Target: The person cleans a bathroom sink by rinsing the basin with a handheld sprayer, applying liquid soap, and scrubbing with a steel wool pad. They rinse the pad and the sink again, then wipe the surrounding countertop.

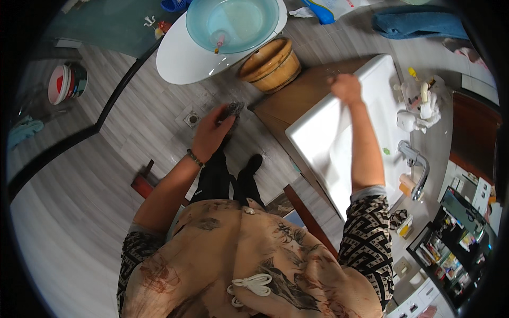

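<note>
My left hand, with a beaded bracelet at its wrist, is out over the tiled floor. Its thumb and fingers grip a dark, shiny crumpled thing, perhaps a scouring pad or a bit of plastic. My right hand is above the rim of the white washbasin, its fingers curled and blurred. Faint thin lines show by those fingertips, and I cannot tell whether it holds anything. A chrome faucet stands at the basin's right side, and a small green scrap lies in the basin.
A wooden bucket stands between the vanity cabinet and a white toilet bearing a teal plastic basin. Bottles and a clear bag crowd the counter. A floor drain and a dark glass-partition sill lie leftward.
</note>
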The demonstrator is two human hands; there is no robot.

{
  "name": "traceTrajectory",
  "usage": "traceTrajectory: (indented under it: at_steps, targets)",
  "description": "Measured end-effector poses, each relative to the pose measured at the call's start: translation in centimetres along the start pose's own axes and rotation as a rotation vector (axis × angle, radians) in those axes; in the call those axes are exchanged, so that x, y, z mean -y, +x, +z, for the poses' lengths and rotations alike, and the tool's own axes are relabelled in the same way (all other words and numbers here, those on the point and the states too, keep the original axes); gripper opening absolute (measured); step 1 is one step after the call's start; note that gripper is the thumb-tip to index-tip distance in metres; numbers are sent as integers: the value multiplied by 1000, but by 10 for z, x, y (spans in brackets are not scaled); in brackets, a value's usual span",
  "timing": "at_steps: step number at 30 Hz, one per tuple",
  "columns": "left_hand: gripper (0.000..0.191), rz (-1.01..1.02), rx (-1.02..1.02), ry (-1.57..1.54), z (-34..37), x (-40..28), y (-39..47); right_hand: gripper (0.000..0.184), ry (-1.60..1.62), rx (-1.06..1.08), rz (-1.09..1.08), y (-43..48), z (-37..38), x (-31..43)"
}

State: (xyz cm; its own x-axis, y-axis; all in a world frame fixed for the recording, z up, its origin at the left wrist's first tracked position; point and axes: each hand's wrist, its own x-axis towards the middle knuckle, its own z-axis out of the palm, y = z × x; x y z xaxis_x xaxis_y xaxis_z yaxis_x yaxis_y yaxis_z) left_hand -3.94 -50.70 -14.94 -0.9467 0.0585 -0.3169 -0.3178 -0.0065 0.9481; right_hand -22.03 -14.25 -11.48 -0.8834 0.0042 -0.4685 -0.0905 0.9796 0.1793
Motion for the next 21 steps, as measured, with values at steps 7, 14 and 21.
traceTrajectory:
  at_steps: [7,14,21]
  targets:
    - [37,45,108,-130,5,-31,0,41,18,24,-374,-140,18,122]
    - [32,55,207,-143,50,-66,-14,23,192,-609,-618,-214,76,81]
    - [27,81,330,-27,115,-75,-22,45,343,-551,-170,-376,201,-37]
